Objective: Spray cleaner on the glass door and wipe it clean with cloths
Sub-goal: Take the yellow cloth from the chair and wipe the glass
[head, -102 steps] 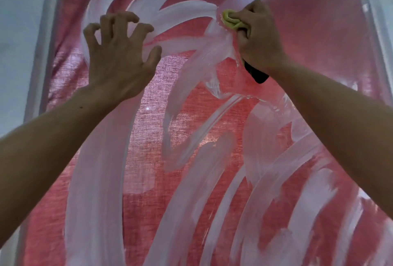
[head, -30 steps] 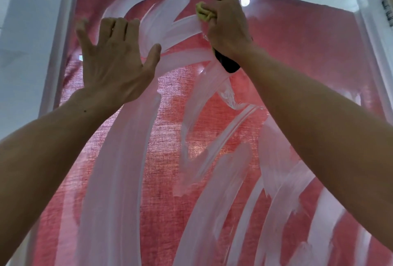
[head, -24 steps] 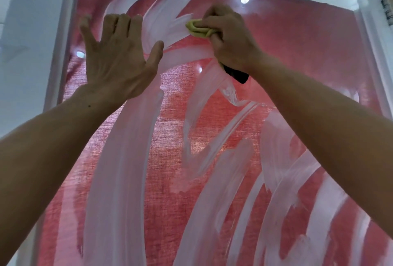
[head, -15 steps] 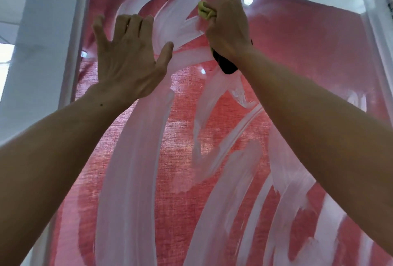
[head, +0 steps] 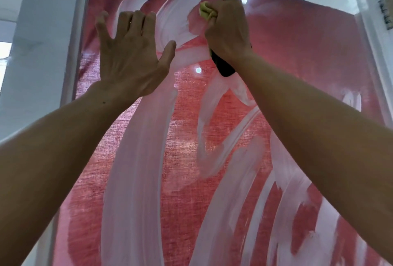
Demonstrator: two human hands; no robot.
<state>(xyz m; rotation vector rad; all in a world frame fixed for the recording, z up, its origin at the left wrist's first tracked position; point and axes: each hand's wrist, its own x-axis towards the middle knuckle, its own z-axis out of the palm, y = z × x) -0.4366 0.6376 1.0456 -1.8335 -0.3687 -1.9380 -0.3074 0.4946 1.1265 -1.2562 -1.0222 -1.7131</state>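
Right hand (head: pixel 227 30) grips cloth (head: pixel 205 12) near door's (head: pixel 297 53) top edge; left hand (head: pixel 131 57) flat.

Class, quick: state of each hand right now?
Left hand: open, fingers spread flat against the glass.
Right hand: closed, fingers gripping a yellow cloth against the glass.

Yellow cloth (head: pixel 205 11) mostly hidden inside right hand (head: pixel 227 32). Dark object (head: pixel 223 67) below that hand partly covered, unidentifiable. Glass door (head: pixel 297 42) cut off at bottom edge.
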